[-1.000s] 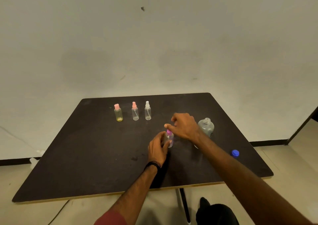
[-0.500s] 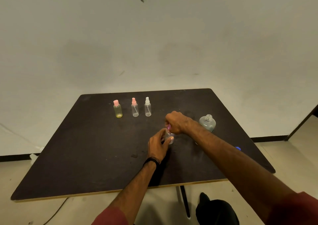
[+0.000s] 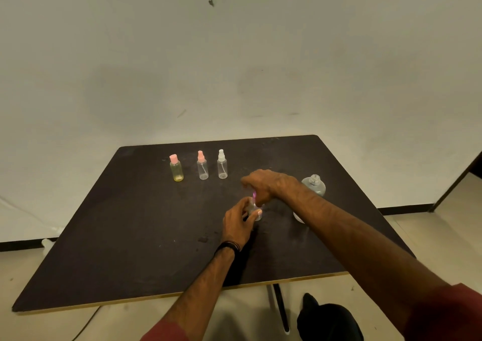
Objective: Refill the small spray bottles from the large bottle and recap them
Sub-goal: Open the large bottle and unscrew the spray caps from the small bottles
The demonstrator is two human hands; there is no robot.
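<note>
A small clear spray bottle point(image 3: 255, 213) stands on the black table point(image 3: 130, 223) near its middle. My left hand point(image 3: 238, 223) grips its body from the left. My right hand point(image 3: 263, 185) closes from above on its pink cap point(image 3: 253, 195), which is mostly hidden by the fingers. The large clear bottle point(image 3: 314, 185) stands uncapped just right of my right wrist. At the back stand a yellowish bottle with a pink cap point(image 3: 176, 168), a clear bottle with a pink sprayer point(image 3: 202, 165) and a clear bottle with a white sprayer point(image 3: 222, 164).
The table's front edge point(image 3: 182, 293) runs close to my body. A table leg point(image 3: 280, 306) and a dark shape point(image 3: 328, 319) show below it. A pale wall rises behind. My right forearm hides the table's right part.
My right hand has come down from hovering over the bottle and closed on its pink cap. The blue cap at the right is hidden by my forearm. My left hand keeps its hold.
</note>
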